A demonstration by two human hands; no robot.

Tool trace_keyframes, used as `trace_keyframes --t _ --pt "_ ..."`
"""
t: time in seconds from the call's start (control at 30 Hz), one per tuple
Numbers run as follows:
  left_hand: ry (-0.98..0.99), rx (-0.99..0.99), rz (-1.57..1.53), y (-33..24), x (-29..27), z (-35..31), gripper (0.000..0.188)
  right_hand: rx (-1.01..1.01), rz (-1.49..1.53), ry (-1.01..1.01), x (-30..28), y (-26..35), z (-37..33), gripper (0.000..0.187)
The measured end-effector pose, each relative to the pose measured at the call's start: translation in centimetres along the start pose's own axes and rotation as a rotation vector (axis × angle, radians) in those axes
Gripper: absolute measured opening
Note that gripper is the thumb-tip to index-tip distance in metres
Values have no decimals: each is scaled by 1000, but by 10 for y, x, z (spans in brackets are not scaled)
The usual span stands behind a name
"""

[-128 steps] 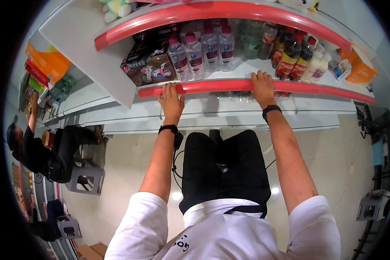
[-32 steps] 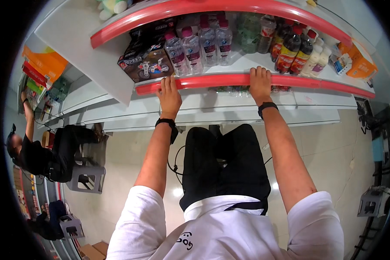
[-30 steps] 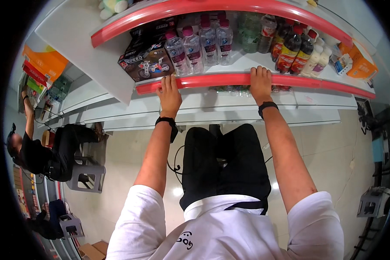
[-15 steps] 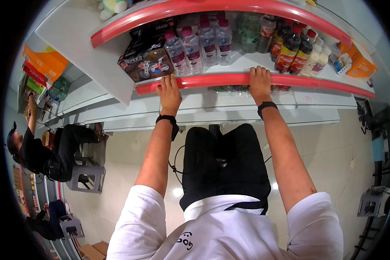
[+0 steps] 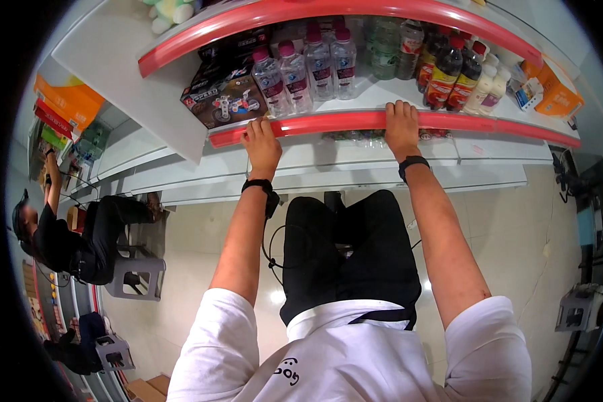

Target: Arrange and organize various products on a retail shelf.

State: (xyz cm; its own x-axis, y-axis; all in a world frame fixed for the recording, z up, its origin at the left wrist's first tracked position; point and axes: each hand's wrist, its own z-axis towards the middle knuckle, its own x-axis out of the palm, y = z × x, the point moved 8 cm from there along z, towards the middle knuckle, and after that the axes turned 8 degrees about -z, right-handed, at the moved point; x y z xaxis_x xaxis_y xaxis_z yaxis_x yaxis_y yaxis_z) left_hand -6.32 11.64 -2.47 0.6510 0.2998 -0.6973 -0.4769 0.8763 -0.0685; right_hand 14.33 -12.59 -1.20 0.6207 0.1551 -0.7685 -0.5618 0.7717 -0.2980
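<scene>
A white shelf [image 5: 375, 95] is running ahead, edged by a red rail [image 5: 335, 122]. Behind it, a box [image 5: 226, 102] and bottles [image 5: 295, 82] are facing outward, likely for display. Left hand [image 5: 262, 148] and right hand [image 5: 402, 130] are resting on the rail, perhaps for support; grip unclear.

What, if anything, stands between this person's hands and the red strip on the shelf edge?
Nothing visible: the left hand and right hand both rest on the red strip. The clear pink-capped bottles stand behind it, not in between.
</scene>
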Motion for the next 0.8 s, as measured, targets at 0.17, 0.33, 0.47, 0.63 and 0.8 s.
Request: trace_keyframes --t 0.17,0.33,0.47,0.63,0.8 --pt "10 12 13 3 -2 0 45 -3 33 -37 -6 2 0 25" --pt "43 -28 -15 3 -3 0 45 -6 46 -12 -1 2 1 23" --pt "-25 32 -10 0 -9 0 46 -30 28 -23 -2 1 5 20" --pt "96 -9 38 4 -2 1 54 -24 -11 10 -1 4 6 19" --pt "99 1 80 3 0 3 58 -20 -33 -13 -3 4 3 18"
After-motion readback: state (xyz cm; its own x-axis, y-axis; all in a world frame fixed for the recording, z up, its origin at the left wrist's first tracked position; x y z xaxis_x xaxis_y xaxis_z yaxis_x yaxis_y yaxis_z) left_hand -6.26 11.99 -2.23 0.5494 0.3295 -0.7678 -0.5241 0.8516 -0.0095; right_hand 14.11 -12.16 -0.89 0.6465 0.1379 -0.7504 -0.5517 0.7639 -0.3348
